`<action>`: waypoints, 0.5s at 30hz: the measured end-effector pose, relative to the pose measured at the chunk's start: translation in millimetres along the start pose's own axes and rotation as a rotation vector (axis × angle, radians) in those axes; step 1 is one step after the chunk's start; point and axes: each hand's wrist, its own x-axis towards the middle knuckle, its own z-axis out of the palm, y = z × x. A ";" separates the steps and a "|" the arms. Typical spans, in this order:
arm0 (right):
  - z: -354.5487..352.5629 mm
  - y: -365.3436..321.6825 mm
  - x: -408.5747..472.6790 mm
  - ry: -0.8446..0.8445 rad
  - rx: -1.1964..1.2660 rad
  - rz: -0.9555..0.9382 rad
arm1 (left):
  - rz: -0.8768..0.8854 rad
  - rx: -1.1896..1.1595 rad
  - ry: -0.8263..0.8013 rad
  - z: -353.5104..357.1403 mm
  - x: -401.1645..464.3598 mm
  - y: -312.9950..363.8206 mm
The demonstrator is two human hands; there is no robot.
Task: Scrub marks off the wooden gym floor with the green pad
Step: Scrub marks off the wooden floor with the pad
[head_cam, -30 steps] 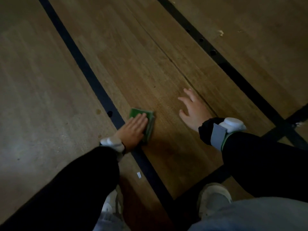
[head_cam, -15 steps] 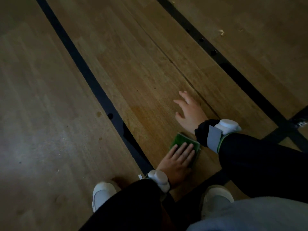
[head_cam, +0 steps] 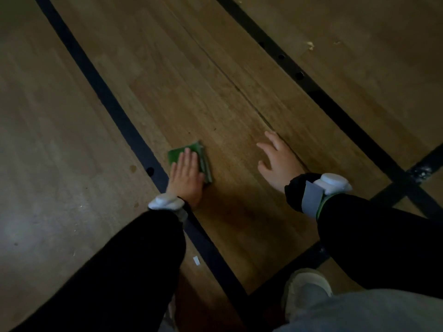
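The green pad (head_cam: 178,153) lies flat on the wooden gym floor (head_cam: 215,97), just right of a dark painted line (head_cam: 115,109). My left hand (head_cam: 185,177) presses flat on the pad with fingers together, covering its near half. My right hand (head_cam: 278,161) rests on the bare boards to the right, fingers spread, holding nothing. It lies beside a thin dark seam (head_cam: 239,89) in the wood. Both wrists carry white bands over black sleeves.
A second dark line (head_cam: 318,92) with small holes runs along the upper right and crosses another line (head_cam: 405,178) at the right. My shoe (head_cam: 304,286) and grey trouser leg sit at the bottom right. A small white scrap (head_cam: 196,260) lies near the left line.
My left hand has slid the pad away from my body and to the left, from beside my right wrist back up against the dark line. The right hand has stayed planted.
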 end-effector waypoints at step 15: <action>-10.7 24.6 1.5 0.050 0.019 0.128 | 0.354 0.192 -0.056 8.0 3.1 143.0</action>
